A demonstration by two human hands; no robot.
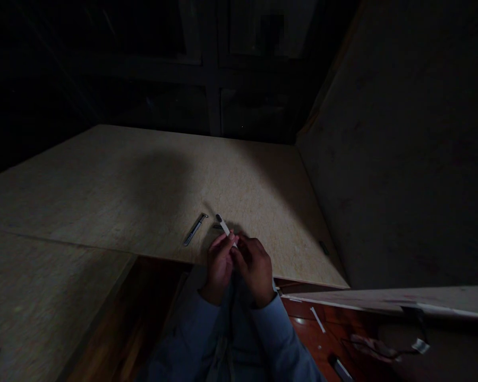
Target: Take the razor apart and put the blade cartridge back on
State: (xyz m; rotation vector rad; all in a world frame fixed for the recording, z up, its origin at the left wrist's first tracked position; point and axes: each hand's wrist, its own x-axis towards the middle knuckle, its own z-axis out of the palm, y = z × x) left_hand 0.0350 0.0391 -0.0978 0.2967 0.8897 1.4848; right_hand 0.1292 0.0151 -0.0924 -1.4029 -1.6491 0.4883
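My left hand (220, 263) and my right hand (254, 265) meet at the near edge of a pale board (135, 185). Both pinch a thin white strip with a dark tip (223, 225) that sticks up and away from my fingers. A slim grey metal piece with a bent end (195, 229) lies on the board just left of my hands, untouched. Light blue sleeves cover both forearms. The scene is very dim.
A second pale board (27, 297) lies lower left. A large upright panel (402, 159) closes off the right side. Reddish wood flooring (326, 334) shows below, with a white strip (317, 320), a dark tool (340, 369) and a cable (382, 347).
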